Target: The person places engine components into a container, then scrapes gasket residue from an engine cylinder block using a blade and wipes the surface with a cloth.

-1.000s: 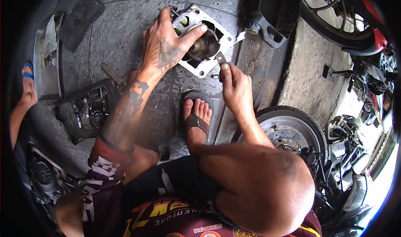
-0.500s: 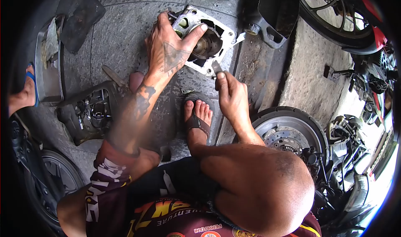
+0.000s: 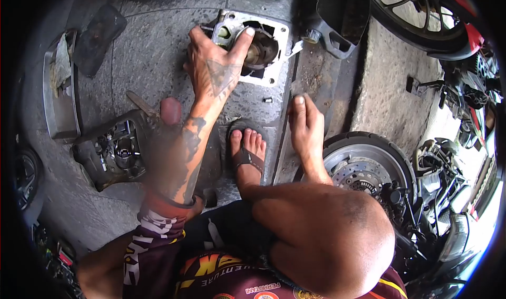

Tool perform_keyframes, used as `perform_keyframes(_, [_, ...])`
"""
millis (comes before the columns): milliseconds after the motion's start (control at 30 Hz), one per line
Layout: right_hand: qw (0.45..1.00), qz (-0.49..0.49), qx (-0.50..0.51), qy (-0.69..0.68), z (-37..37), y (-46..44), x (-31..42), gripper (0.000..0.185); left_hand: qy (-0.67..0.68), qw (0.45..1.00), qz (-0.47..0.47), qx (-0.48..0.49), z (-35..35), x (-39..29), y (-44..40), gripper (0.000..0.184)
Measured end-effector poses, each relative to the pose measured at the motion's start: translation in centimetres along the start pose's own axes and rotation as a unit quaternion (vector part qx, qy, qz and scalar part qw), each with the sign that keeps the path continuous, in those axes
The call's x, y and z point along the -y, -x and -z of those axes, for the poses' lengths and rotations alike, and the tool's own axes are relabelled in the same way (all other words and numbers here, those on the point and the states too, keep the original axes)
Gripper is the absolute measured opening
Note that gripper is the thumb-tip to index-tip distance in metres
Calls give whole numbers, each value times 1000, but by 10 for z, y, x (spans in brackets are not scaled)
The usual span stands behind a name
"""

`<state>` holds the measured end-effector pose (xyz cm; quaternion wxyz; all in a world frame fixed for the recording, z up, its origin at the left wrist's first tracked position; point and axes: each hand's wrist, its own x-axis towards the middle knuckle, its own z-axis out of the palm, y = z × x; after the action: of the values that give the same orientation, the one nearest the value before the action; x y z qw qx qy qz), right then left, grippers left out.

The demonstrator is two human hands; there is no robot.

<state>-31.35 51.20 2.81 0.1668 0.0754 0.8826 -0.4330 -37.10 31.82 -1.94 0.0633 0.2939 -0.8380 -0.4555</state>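
My left hand [image 3: 213, 62] is wrapped around the left side of a metal engine cylinder block [image 3: 265, 76], its thumb resting on the rim of the round bore. The block lies on the floor with its flat, pale mating face up. To the lower right of it, apart from the block, my right hand [image 3: 307, 122] is closed with the thumb on top, holding a small flat scraper blade [image 3: 297, 86] that is blurred and points up. A small metal pin [image 3: 268, 100] lies on the floor below the block.
A mallet with a reddish head [image 3: 170, 111] and an engine cover [image 3: 118, 149] lie left of my forearm. Farther left stands a metal tray [image 3: 63, 117]. A black jug [image 3: 337, 33] sits upper right. A wheel with a brake disc [image 3: 363, 167] lies right, near motorcycle parts.
My right hand has drawn the blade off the block's lower right corner, moving right and slightly down. The block has turned slightly under my left hand. The small pin now shows.
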Motion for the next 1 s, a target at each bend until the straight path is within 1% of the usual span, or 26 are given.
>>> perform_keyframes(67, [1000,-4,2,23,3,-19,10,33,25,1000,-2,3,-2,3,-1,94])
perform_keyframes(133, [997,71,0,44,-10,-22,11,32,14,1000,-8,-14,-4,4,-1,93])
perform_keyframes(167, [995,84,14,59,-15,-24,5,37,6,1000,-11,-26,-5,6,0,93])
perform_keyframes(200, [995,83,15,58,-15,-24,7,37,4,1000,-11,-26,-4,4,0,93])
perform_keyframes(267, [994,74,29,76,-13,-27,11,29,16,999,-15,-30,-4,3,0,93])
perform_keyframes(300, [993,82,30,83,-13,-29,10,29,12,1000,-7,-23,-4,3,0,91])
perform_keyframes(333, [993,73,31,85,-12,-24,9,29,6,1000,3,-11,-1,-1,1,88])
perform_keyframes(400, [994,75,35,76,-15,-22,12,28,-5,1000,2,-21,-3,-2,1,86])
perform_keyframes(433, [996,75,29,50,-23,-15,3,34,3,1000,-4,-25,-5,0,1,87])
perform_keyframes(467, [996,74,28,46,-27,-9,2,33,9,999,-11,-30,-5,2,0,87])
perform_keyframes(533, [996,63,43,39,-31,1,2,33,4,999,-9,-34,-6,2,-1,87])
perform_keyframes(567, [994,73,69,48,-37,8,-9,33,-2,999,-8,-35,-6,3,-1,88])
perform_keyframes(600, [995,72,44,50,-40,12,-9,34,-3,999,-8,-34,-7,2,0,88])
perform_keyframes(667, [999,20,5,-29,-24,11,-7,36,-6,999,-7,-51,-10,2,2,89])
perform_keyframes(700, [999,27,-19,-19,-16,4,-4,35,0,998,-6,-55,-12,7,1,94])
perform_keyframes(733, [999,37,-28,-1,-10,-4,4,35,22,999,8,-29,-6,0,2,92])
perform_keyframes(800, [997,62,-34,35,-12,-18,2,34,43,999,6,-23,-6,0,1,91])
perform_keyframes(833, [996,72,-32,37,-15,-22,9,33,43,998,-21,-51,-8,-1,-2,90])
perform_keyframes(867, [995,85,-18,39,-21,-24,3,37,42,997,-21,-55,-8,1,-2,90])
perform_keyframes(933, [995,85,-28,50,-27,-24,2,37,-6,998,-15,-53,-9,1,2,88])
perform_keyframes(1000, [996,76,-18,52,-28,-26,6,37,0,998,-18,-58,-8,2,3,88])
